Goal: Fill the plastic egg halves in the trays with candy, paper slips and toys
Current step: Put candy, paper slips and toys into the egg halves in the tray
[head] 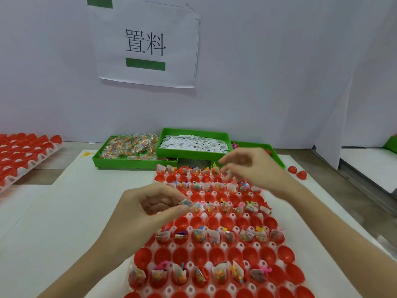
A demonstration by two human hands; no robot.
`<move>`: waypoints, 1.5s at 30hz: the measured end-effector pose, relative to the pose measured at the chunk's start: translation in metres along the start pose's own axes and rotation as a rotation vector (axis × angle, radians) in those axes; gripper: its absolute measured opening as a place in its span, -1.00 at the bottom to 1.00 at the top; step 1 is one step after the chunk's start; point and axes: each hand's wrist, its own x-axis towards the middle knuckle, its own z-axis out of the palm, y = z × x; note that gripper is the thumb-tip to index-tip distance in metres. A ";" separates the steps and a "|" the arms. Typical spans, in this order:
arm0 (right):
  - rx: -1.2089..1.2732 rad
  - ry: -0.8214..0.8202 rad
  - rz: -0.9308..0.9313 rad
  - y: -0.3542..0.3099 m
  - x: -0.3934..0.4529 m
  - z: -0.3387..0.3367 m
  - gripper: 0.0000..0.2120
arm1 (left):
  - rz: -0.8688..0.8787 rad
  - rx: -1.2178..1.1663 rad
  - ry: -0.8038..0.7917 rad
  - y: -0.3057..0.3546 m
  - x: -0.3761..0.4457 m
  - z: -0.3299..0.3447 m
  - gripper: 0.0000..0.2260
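Seating a candy packet (186,202) at the left end of the tray's (194,251) third filled row: I have the left hand (148,209) pinching it between thumb and fingertips, just above the egg halves (196,221). Right hand (253,168): blurred over the far rows, fingers loosely curled, contents cannot be told. Stock: candy bin (129,151), paper-slip bin (193,144), third bin (257,147) mostly hidden behind the right hand. Advice: I lower the packet upright into its cup, avoiding neighbouring slips.
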 end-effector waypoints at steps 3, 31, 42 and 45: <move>-0.210 0.159 0.147 0.045 0.048 -0.026 -0.83 | -0.010 0.005 -0.012 0.000 -0.001 -0.001 -0.87; -0.412 0.415 0.108 0.118 0.075 -0.051 -0.83 | -0.040 0.016 -0.034 -0.001 -0.002 -0.002 -0.89; 0.128 0.461 -0.013 0.066 -0.015 -0.031 -0.90 | -0.032 0.044 -0.041 0.001 -0.005 0.004 -0.85; 0.191 0.414 -0.039 0.041 -0.047 -0.020 -0.89 | -0.033 0.056 -0.042 0.000 -0.006 0.004 -0.83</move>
